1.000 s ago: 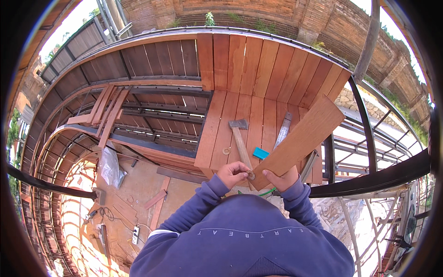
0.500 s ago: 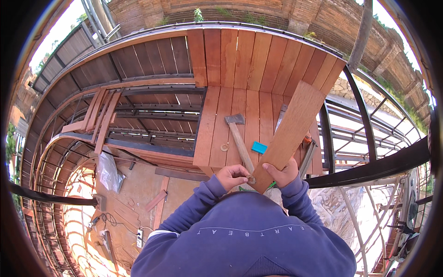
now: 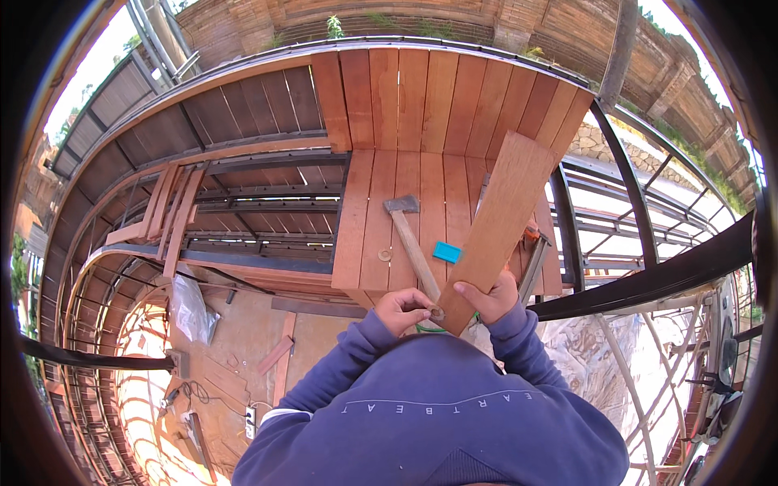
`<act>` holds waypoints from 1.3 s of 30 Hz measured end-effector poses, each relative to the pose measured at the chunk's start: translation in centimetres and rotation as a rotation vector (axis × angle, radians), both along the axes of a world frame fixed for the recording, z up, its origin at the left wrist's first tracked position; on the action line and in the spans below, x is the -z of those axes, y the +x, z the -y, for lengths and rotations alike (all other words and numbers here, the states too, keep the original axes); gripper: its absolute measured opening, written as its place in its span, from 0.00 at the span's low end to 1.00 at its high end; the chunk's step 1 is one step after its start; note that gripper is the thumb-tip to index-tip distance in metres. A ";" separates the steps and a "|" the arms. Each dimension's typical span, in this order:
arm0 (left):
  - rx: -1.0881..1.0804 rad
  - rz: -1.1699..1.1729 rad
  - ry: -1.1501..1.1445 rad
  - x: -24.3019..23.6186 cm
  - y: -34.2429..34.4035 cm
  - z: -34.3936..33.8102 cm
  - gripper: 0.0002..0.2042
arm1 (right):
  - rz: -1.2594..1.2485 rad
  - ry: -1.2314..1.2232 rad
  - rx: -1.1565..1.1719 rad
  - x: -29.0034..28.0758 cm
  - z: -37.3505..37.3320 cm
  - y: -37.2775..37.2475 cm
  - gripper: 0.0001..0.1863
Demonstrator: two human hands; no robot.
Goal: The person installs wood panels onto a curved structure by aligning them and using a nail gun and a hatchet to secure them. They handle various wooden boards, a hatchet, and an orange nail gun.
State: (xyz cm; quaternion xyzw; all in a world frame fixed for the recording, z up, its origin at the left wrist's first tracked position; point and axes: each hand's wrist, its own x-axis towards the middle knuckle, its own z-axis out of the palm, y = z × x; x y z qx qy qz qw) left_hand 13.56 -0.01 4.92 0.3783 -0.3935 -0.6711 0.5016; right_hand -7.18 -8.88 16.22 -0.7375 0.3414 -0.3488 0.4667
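Note:
My right hand grips a long reddish-brown wooden board near its lower end, thumb on the top face. The board slants away up to the right over the bench. At the board's near end, my left hand pinches a small round brownish piece; its exact kind is too small to make out. Just beyond that hand lies a hatchet, its head pointing away and its handle toward me. A turquoise box-like piece and a small tan ring lie on either side of the hatchet.
The slatted wooden bench has a tall plank back. Black metal frame bars curve along the right. Partly behind the board is an orange-and-dark tool. Loose slats rest on the left frame; a plastic bag and cords lie below.
The whole view has shifted slightly, so the bench sits a little further left. Both hands keep their holds on the board and the small round piece.

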 end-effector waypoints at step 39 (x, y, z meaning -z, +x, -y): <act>-0.313 0.661 -0.864 -12.4 -0.4 -1.7 0.13 | 0.867 0.148 -0.526 1.3 1.5 -2.2 0.12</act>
